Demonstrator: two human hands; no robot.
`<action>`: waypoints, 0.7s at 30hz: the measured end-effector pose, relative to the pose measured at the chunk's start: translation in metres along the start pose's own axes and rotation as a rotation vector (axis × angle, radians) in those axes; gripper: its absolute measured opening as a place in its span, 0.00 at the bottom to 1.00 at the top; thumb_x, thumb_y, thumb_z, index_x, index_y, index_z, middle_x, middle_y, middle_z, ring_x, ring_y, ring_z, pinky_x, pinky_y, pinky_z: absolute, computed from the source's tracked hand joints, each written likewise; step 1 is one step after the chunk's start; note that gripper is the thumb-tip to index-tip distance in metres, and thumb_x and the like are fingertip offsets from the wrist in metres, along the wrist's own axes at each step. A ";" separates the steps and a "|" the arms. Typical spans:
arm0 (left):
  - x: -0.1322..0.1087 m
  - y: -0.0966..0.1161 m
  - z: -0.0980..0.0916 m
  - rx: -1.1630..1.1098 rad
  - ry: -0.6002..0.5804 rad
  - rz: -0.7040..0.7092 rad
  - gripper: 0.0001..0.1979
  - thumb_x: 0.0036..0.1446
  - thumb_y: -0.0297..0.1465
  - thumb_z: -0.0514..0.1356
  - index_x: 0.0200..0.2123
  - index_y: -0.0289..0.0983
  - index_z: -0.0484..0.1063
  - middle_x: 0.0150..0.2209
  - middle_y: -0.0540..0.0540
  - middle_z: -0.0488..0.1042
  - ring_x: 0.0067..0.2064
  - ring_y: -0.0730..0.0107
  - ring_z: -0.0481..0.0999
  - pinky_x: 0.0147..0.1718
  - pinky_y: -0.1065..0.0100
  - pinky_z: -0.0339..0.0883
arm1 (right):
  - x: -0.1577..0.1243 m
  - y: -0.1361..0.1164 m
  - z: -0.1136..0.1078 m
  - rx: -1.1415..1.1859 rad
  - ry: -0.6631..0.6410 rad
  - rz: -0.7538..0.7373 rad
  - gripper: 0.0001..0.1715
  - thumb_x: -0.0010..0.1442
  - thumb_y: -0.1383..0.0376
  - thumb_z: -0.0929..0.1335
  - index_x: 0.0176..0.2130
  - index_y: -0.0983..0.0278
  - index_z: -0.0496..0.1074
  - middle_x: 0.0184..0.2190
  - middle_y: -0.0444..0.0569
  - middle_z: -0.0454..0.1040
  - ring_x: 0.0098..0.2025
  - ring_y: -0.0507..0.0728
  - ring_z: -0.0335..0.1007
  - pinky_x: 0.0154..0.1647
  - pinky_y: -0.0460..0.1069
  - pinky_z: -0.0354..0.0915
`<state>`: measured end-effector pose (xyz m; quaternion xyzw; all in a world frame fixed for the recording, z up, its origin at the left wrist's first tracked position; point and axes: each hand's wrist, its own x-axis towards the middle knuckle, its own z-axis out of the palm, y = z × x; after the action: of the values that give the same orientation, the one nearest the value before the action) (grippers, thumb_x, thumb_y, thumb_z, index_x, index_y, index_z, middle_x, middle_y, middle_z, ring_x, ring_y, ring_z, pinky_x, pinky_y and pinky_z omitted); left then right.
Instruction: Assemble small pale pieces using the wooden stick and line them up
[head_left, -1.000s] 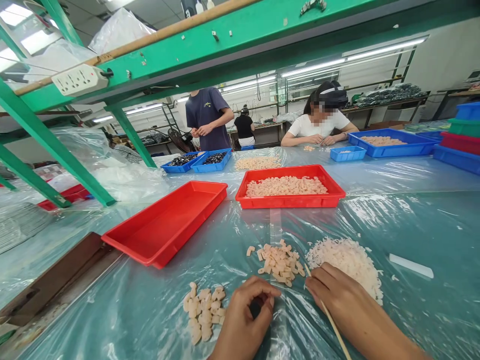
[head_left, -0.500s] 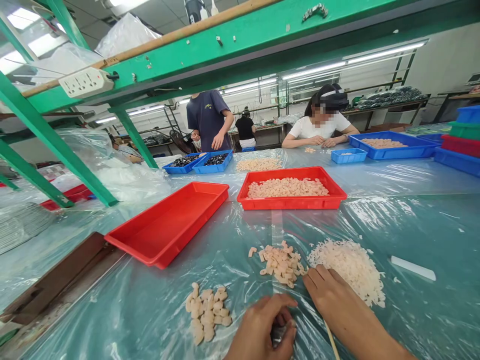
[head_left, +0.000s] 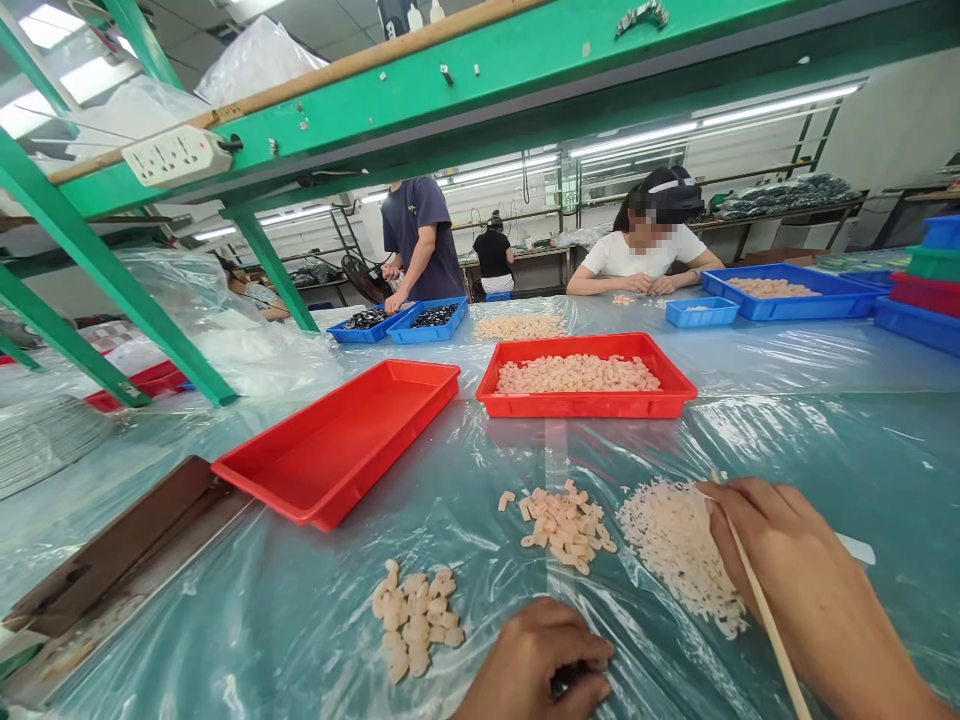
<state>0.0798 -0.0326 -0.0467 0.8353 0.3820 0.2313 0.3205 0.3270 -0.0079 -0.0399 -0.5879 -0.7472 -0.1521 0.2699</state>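
My right hand has just swung from beside the tan pile to the right edge of the white heap, bringing the stick along; I judge that attention now sits with the white heap. That grip is closed around the stick, which slants back toward me. My left hand curls over the tabletop; whether it pinches anything, I can't tell. The stick looks slim, straight and pale; the white heap, loose small slivers.
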 end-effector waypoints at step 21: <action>-0.003 -0.004 0.009 -0.050 0.078 -0.145 0.09 0.43 0.17 0.61 0.30 0.31 0.79 0.30 0.43 0.74 0.30 0.67 0.73 0.27 0.75 0.60 | -0.022 -0.082 0.018 0.755 -0.396 -0.060 0.23 0.67 0.61 0.53 0.26 0.62 0.67 0.23 0.45 0.73 0.24 0.53 0.71 0.23 0.44 0.63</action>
<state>0.0817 -0.0365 -0.0565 0.7877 0.4477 0.2493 0.3420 0.2478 -0.0371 -0.0601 -0.4434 -0.8048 0.2402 0.3130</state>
